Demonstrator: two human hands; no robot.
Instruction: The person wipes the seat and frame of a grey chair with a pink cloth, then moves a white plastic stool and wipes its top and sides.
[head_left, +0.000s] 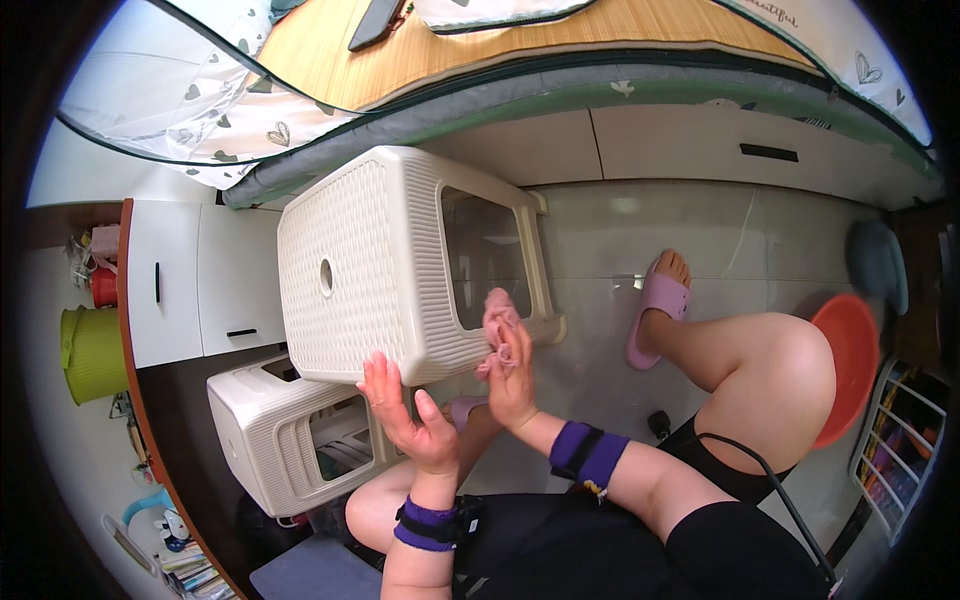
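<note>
A large cream plastic stool (345, 262) with a woven-pattern seat and a round hole lies tipped over in front of me, its seat facing left. My left hand (412, 420) rests its spread fingertips on the lower corner of the seat, with nothing in it. In my right hand (511, 375) is a crumpled pink cloth (501, 315), held against the stool's near side by the leg, beside the side opening. The cloth's lower part is partly hidden by the fingers.
A smaller cream plastic stool (262, 442) lies at lower left by white cabinets (240, 277). A bed with a mat (600, 30) and a phone (375, 24) is beyond. An orange-red basin (851, 367), a wire rack (900, 442) and a blue-grey stool (877, 262) stand at right.
</note>
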